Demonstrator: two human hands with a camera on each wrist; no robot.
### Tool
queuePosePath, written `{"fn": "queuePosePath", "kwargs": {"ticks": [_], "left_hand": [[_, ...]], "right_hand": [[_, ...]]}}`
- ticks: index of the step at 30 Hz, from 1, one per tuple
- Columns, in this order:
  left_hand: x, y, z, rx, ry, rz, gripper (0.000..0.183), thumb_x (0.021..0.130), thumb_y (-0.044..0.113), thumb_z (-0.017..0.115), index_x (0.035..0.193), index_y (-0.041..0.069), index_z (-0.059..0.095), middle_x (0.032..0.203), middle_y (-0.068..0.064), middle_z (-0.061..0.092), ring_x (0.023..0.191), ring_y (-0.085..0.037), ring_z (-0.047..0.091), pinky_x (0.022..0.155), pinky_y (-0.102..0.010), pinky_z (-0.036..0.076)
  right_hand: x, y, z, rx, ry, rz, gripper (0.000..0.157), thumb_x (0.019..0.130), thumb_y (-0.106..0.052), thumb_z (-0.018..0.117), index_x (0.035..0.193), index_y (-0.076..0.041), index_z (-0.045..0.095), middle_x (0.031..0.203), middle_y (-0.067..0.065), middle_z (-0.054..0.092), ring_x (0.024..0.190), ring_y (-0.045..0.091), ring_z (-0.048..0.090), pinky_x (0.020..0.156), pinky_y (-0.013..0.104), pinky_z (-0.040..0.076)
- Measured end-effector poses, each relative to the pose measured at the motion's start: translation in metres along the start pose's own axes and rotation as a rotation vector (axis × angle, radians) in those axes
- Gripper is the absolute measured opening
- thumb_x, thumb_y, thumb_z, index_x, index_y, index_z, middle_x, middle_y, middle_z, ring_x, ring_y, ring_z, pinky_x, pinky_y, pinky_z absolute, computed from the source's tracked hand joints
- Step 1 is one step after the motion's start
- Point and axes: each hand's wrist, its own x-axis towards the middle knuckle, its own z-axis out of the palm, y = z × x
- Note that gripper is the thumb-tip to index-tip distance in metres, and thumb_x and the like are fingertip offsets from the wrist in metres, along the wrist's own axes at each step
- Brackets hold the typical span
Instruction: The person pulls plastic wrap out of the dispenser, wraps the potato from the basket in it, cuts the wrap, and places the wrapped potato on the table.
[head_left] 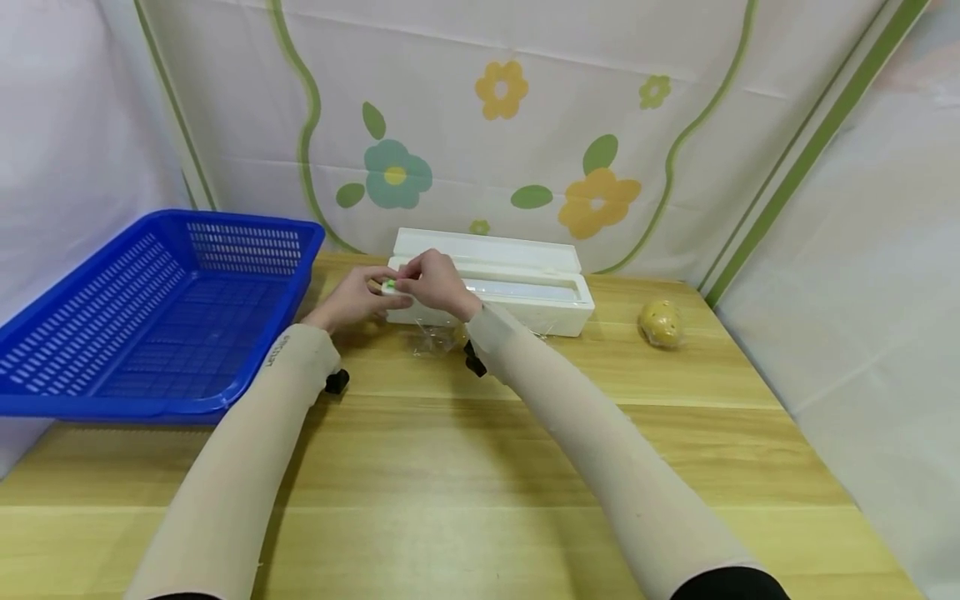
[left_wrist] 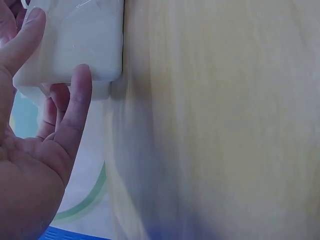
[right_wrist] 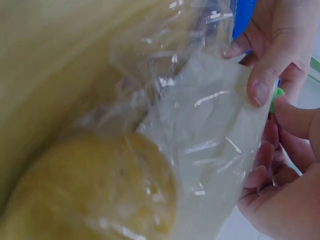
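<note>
A long white film dispenser box (head_left: pixel 558 315) stands at the back of the table with its lid raised. My left hand (head_left: pixel 354 297) holds its left end, the thumb on the front face (right_wrist: pixel 264 86). At that same corner my right hand (head_left: pixel 437 283) pinches a small green piece (right_wrist: pixel 274 99), mostly covered by the fingers. Clear plastic film (right_wrist: pixel 167 75) hangs crumpled down the box front. A yellow, potato-like round thing (right_wrist: pixel 95 185) sits under or in the film, just below my right wrist. In the left wrist view, my left fingers (left_wrist: pixel 77 102) touch the box end.
A large blue plastic basket (head_left: pixel 217 406) stands on the left of the table (head_left: pixel 450 467). To the right sits another yellow round thing (head_left: pixel 661 323) wrapped in clear film. A white curtain (head_left: pixel 457 167) with printed flowers hangs right behind the box.
</note>
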Motion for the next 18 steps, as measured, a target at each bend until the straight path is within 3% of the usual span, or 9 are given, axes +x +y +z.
{"fn": "queuePosePath", "kwargs": {"ticks": [6,13,18], "left_hand": [[0.005,-0.010,-0.002,0.043,0.012,-0.021,0.047,0.089,0.021,0.076,0.131,0.005,0.061,0.122,-0.017,0.058,0.093,-0.047,0.062,0.078,-0.055,0.053],[0.010,-0.017,-0.001,0.106,0.024,0.007,0.048,0.085,0.033,0.079,0.127,0.013,0.066,0.139,-0.012,0.048,0.077,-0.037,0.066,0.071,-0.048,0.056],[0.008,-0.016,-0.002,0.116,0.036,-0.001,0.051,0.085,0.034,0.079,0.128,0.012,0.066,0.140,-0.014,0.048,0.081,-0.039,0.066,0.071,-0.047,0.056]], "right_hand": [[-0.001,-0.002,-0.006,-0.092,-0.055,-0.012,0.015,0.095,-0.015,0.067,0.090,-0.004,0.076,0.077,0.002,0.067,0.059,0.013,0.049,0.054,0.023,0.039],[-0.005,0.001,-0.009,-0.162,-0.070,-0.038,0.016,0.097,-0.015,0.065,0.092,-0.004,0.074,0.085,0.003,0.067,0.065,0.015,0.054,0.060,0.024,0.043],[-0.006,0.000,-0.009,-0.187,-0.073,-0.047,0.016,0.097,-0.015,0.064,0.091,-0.006,0.075,0.081,0.002,0.067,0.064,0.016,0.054,0.060,0.025,0.044]]}}
